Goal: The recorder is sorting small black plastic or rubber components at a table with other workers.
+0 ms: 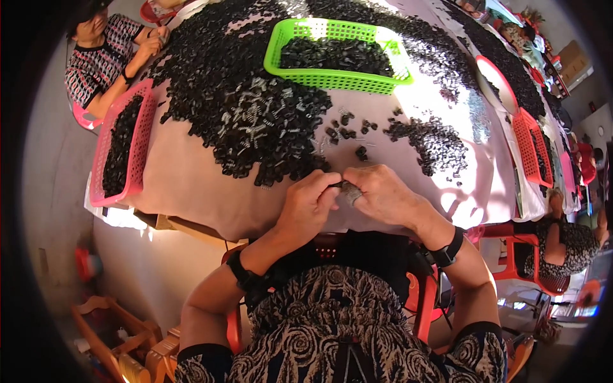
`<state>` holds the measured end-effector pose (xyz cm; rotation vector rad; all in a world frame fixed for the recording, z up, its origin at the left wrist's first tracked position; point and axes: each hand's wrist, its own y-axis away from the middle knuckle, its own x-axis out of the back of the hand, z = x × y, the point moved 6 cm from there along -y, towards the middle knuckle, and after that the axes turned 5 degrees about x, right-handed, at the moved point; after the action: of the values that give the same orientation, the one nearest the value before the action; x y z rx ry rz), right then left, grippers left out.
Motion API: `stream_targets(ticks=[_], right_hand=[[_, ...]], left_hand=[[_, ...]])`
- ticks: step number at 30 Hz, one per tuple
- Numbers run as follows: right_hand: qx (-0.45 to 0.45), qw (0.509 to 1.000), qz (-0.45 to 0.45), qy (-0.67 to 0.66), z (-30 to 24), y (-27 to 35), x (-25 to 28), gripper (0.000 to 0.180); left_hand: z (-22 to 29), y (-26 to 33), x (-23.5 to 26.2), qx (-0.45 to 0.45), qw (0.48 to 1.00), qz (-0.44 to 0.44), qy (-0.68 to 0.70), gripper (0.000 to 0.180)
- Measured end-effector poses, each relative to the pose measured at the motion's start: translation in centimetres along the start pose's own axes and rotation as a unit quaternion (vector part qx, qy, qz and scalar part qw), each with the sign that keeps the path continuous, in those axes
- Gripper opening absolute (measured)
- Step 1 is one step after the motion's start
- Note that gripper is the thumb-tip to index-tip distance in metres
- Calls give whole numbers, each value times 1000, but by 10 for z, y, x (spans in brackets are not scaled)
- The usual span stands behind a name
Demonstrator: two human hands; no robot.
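Both hands meet over the near edge of the table. My left hand (308, 207) is closed, its thumb and fingertips pinching a small black plastic part (335, 184). My right hand (388, 196) is closed on the same part from the other side; a grey wrap (351, 193) covers one of its fingers. The part is mostly hidden by the fingers. Just beyond my hands lies a big heap of small black parts (198, 83), with loose metal springs (252, 121) scattered on it. A few black pieces (361, 153) sit apart, right in front of my hands.
A green basket (345, 81) of black parts stands beyond the heap's right side. At the left edge is a pink basket (142, 137); at the right, a red basket (525, 137) and a round pink-rimmed tray (504, 96). Other people sit at the far left and right.
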<state>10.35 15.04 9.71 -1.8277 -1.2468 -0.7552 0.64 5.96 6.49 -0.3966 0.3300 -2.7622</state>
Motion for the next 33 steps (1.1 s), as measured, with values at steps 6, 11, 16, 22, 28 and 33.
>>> stream_targets(ticks=[6,11,16,22,28,33], right_hand=[[8,994,-86,64,12,7,-11,19],[0,993,-116,5,-17,0,21,19],[25,998,-48,-28,-21,3,21,18],[6,998,13,-68,-14,11,16,23],[-2,997,36,-72,-2,13,2,21],[-37,993,17,-110,4,21,-2,22]], left_hand=[[11,-3,-2,-5,999,-49,5,18],[25,0,-4,31,996,-75,-43,22],[24,5,0,83,993,-73,-33,21],[24,7,-8,2,998,-38,-58,23],[6,13,-4,4,991,-17,-131,24],[-5,14,-3,-68,976,-5,-205,24]])
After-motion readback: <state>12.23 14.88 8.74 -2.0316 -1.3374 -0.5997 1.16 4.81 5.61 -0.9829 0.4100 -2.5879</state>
